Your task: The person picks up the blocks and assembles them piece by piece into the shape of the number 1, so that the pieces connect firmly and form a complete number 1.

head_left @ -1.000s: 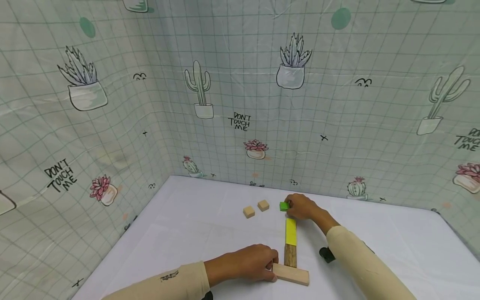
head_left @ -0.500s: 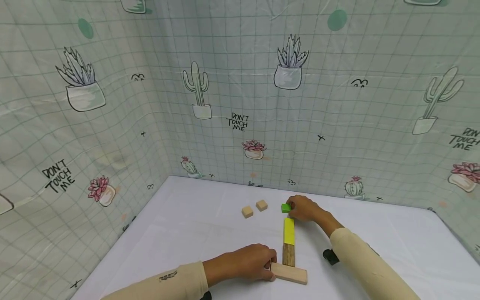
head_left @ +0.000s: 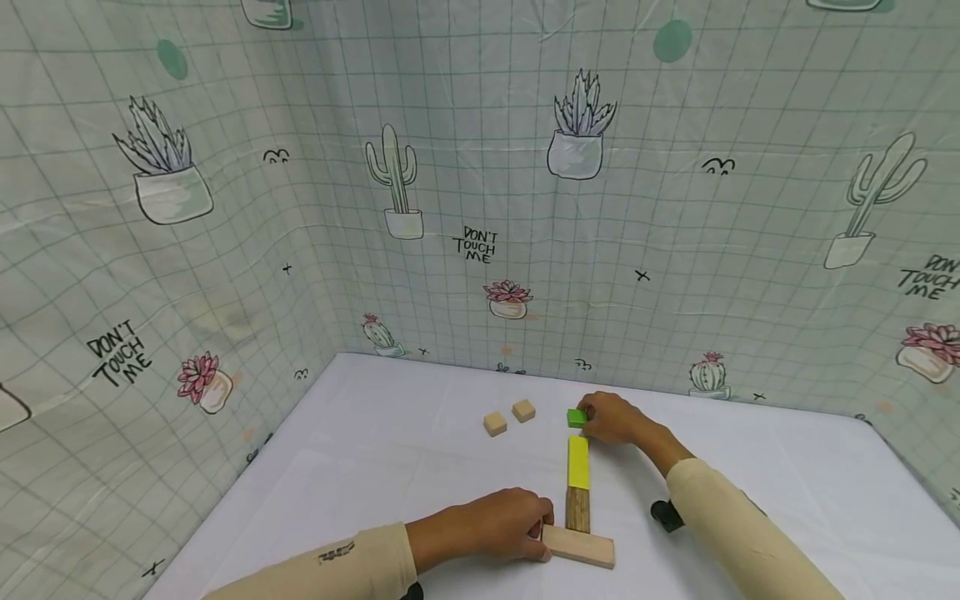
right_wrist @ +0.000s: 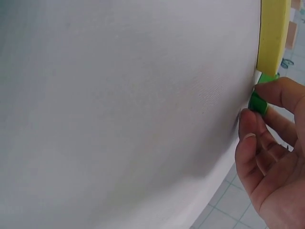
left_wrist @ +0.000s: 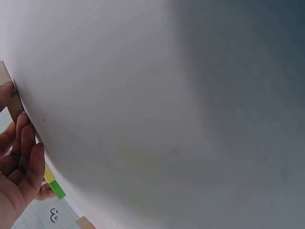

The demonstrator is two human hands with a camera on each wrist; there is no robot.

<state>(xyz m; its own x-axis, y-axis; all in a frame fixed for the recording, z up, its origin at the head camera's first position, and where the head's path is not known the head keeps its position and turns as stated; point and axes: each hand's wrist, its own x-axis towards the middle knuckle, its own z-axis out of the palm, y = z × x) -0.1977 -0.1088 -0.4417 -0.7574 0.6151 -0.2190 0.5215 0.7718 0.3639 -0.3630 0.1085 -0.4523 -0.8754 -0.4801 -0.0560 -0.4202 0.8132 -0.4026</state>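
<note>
My right hand (head_left: 611, 418) pinches a small green block (head_left: 576, 418) just beyond the far end of a yellow block (head_left: 578, 462). In the right wrist view, thumb and finger close on the green block (right_wrist: 258, 103) near the yellow block's end. A brown wood-grained block (head_left: 578, 509) continues the line from the yellow one toward me. Its near end meets a pale wooden plank (head_left: 578, 547) lying crosswise. My left hand (head_left: 513, 525) grips the plank's left end between thumb and fingers; the left wrist view shows that hand (left_wrist: 21, 167) at the left edge.
Two small pale wooden cubes, a nearer one (head_left: 495, 423) and a farther one (head_left: 523, 410), sit left of the green block. Everything rests on a white-covered table (head_left: 390, 442). A cactus-printed curtain (head_left: 450, 183) hangs behind and along the left side.
My right hand has shifted the green block slightly right and toward me, bringing it more in line with the yellow block. My left hand keeps its hold on the plank.
</note>
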